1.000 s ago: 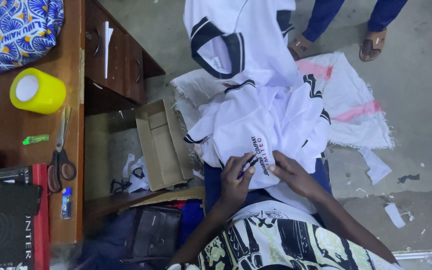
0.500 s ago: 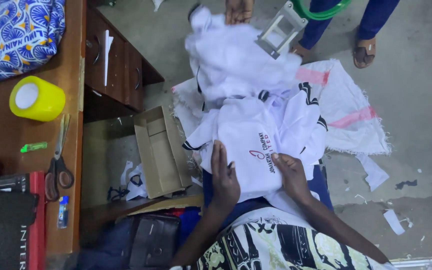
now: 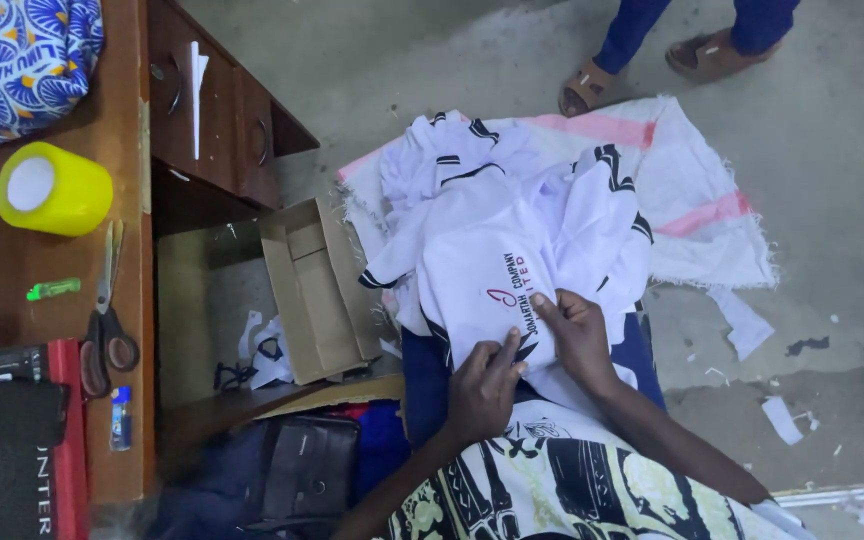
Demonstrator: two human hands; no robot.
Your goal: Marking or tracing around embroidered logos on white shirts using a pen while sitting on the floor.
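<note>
Nearest the person, the left hand (image 3: 480, 390) and right hand (image 3: 577, 335) lie side by side, fingers flat and unclenched, pressing a white shirt (image 3: 492, 280) spread over the lap, just beside its printed chest mark. The shirt looks smoothed but not yet folded. Farther off, more white shirts (image 3: 472, 165) lie crumpled on a sack (image 3: 692, 190), left of it an open cardboard box (image 3: 317, 290).

By the desk (image 3: 12, 270): two hands (image 3: 482, 390), one tape roll (image 3: 52, 188), one scissors (image 3: 104, 320), one box (image 3: 317, 290), two sandalled feet (image 3: 587, 88).
</note>
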